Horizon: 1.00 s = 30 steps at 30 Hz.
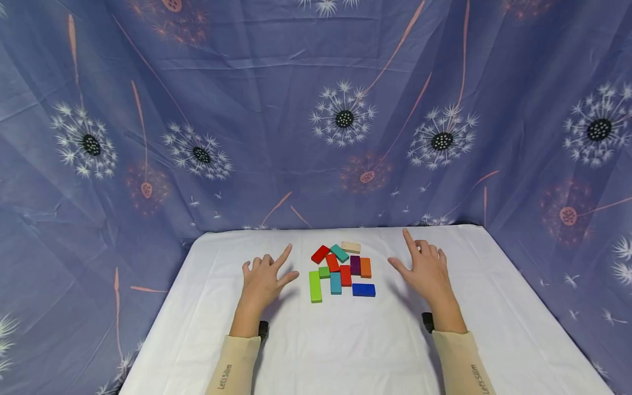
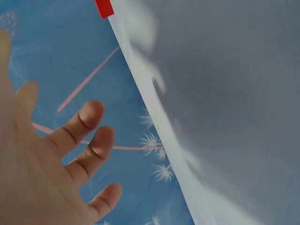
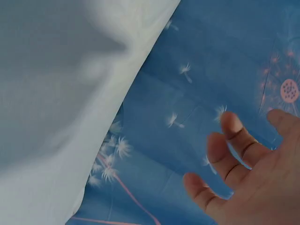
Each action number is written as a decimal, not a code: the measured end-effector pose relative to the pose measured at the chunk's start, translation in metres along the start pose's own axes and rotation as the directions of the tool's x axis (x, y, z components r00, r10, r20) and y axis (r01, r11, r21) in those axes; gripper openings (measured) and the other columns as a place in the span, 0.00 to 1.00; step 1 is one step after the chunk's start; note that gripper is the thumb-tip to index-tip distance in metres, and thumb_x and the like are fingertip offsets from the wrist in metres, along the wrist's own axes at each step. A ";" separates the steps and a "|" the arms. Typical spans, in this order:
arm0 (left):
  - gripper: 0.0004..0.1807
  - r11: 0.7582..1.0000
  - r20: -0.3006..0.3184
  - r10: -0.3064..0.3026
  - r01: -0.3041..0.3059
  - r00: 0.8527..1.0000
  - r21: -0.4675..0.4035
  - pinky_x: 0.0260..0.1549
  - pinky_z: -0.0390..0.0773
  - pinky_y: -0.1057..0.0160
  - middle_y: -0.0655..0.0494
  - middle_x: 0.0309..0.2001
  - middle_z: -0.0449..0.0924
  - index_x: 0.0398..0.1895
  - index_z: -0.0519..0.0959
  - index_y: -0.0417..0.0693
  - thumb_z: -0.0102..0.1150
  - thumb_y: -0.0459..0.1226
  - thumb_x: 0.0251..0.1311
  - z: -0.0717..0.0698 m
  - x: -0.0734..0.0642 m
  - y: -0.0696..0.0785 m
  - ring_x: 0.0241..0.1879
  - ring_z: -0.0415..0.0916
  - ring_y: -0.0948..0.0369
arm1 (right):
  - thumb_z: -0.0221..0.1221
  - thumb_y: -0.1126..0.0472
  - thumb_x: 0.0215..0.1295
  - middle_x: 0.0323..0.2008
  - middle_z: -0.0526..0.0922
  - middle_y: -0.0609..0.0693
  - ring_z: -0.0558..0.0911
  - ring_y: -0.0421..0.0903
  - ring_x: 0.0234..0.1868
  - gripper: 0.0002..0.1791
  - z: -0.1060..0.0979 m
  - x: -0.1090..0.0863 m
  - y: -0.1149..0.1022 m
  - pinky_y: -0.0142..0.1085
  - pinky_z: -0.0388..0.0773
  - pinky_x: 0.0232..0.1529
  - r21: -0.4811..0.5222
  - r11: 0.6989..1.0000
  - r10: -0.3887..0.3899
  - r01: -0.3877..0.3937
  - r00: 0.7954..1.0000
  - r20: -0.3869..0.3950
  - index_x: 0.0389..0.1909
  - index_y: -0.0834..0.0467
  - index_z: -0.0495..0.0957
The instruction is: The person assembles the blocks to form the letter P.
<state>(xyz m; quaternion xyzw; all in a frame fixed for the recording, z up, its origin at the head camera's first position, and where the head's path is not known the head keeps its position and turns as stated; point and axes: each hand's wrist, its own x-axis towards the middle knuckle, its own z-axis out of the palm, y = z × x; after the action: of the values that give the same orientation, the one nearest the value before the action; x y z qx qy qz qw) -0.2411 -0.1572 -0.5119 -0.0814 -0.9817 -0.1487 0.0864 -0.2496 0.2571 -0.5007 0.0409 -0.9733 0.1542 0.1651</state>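
My left hand (image 1: 263, 281) hovers over the table to the left of a loose group of coloured blocks, fingers spread, holding nothing. Opposite it, my right hand (image 1: 427, 270) is held up on the right side, index finger and thumb apart, also holding nothing. Between them lie a light green block (image 1: 315, 287), a teal block (image 1: 336, 283), a red block (image 1: 345, 276), a purple block (image 1: 355, 265), an orange block (image 1: 365, 267), a blue block (image 1: 364, 290) and a beige block (image 1: 351, 247), among several others. In the left wrist view only a red block's end (image 2: 104, 8) shows.
A white cloth (image 1: 316, 345) covers the table under the blocks. Behind and at both sides hangs a blue curtain (image 1: 276, 120) with dandelion prints. A dark wrist strap (image 1: 264, 329) shows at the left wrist, another strap (image 1: 428, 322) at the right.
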 end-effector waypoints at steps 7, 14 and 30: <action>0.43 0.999 0.056 0.046 -0.045 0.997 -0.020 0.52 0.66 0.39 0.52 0.40 0.83 0.84 0.57 0.80 0.57 0.68 0.67 0.010 0.000 0.010 0.39 0.73 0.51 | 0.57 0.24 0.68 0.42 0.83 0.59 0.80 0.55 0.39 0.54 0.006 0.000 -0.020 0.48 0.66 0.41 -0.019 0.999 -0.038 0.040 0.996 0.078 0.87 0.43 0.51; 0.42 0.997 0.082 0.056 -0.052 0.995 -0.050 0.48 0.67 0.42 0.51 0.42 0.90 0.83 0.61 0.78 0.58 0.68 0.67 0.015 0.000 0.017 0.34 0.71 0.53 | 0.63 0.30 0.67 0.46 0.89 0.58 0.84 0.55 0.47 0.53 0.015 -0.002 -0.045 0.55 0.74 0.51 0.052 0.996 -0.077 0.071 0.989 0.126 0.87 0.41 0.52; 0.41 0.998 0.155 0.059 -0.055 0.986 -0.028 0.45 0.65 0.49 0.52 0.46 0.92 0.82 0.62 0.80 0.59 0.68 0.66 0.020 -0.004 0.033 0.31 0.67 0.58 | 0.62 0.25 0.65 0.50 0.91 0.49 0.88 0.49 0.50 0.52 0.043 -0.013 -0.075 0.54 0.75 0.53 0.123 0.989 -0.113 0.082 0.956 0.270 0.85 0.37 0.55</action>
<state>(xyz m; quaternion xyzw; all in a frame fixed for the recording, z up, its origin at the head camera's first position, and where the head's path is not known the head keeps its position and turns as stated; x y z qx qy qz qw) -0.2346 -0.1206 -0.5228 -0.1220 -0.9809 -0.1511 0.0125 -0.2408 0.1725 -0.5221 0.1191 -0.9735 0.1925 0.0329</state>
